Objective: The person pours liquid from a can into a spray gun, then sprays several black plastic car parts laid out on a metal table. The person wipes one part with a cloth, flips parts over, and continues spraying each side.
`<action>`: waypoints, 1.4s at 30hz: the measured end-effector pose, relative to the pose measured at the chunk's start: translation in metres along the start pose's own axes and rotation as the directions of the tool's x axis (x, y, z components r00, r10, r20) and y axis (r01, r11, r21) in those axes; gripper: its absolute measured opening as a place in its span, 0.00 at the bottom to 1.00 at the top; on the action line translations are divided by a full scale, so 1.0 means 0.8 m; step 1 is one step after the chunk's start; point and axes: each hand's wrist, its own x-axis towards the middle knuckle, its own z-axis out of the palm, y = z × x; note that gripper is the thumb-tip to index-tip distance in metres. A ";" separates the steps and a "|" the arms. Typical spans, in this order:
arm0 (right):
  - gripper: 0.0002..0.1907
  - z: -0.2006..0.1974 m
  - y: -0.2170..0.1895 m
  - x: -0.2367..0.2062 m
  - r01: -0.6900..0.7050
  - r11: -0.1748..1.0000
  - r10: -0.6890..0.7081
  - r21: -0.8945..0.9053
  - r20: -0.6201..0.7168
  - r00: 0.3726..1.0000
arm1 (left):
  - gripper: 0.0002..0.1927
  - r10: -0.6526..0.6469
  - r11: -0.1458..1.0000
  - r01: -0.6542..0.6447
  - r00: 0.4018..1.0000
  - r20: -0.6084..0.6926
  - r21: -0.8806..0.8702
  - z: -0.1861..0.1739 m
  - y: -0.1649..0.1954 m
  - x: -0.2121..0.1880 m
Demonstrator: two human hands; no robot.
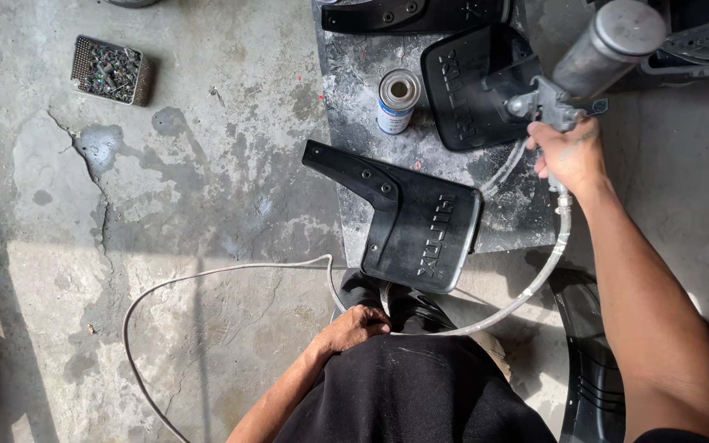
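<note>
Nearest to the camera, black trousers (420, 394), with the left hand (354, 326) resting on the thigh, fingers curled loosely, gripping nothing clearly; just beside it, the thin air hose (207, 275) looping over the concrete floor (207, 164). Further up on the right, the right hand (569, 156) closed around the handle of a spray gun (568, 90), grey metal cup on top tilted to the upper right, nozzle aimed left. Directly in front of the nozzle, nearly touching, a black mud flap (473, 90) lying on a paint-stained sheet (354, 90). Below and left of that hand, well apart, a second mud flap (412, 221). Between the flaps, an open tin can (398, 100) standing upright. Far left, a small tray of screws (111, 70).
</note>
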 end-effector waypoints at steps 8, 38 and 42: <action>0.15 -0.070 0.026 -0.034 -0.082 0.987 0.029 -0.138 -0.354 0.935 | 0.11 0.060 0.997 -0.058 0.998 0.032 -0.052 0.023 0.004 0.003; 0.09 -0.041 0.061 -0.139 -0.186 0.982 0.186 0.015 -0.178 0.966 | 0.13 0.102 0.986 -0.104 0.994 0.026 0.128 0.031 0.001 0.000; 0.13 0.005 0.043 -0.164 -0.086 0.995 0.092 -0.041 0.184 0.979 | 0.14 -0.039 0.982 0.037 0.999 0.008 0.183 0.024 -0.005 -0.008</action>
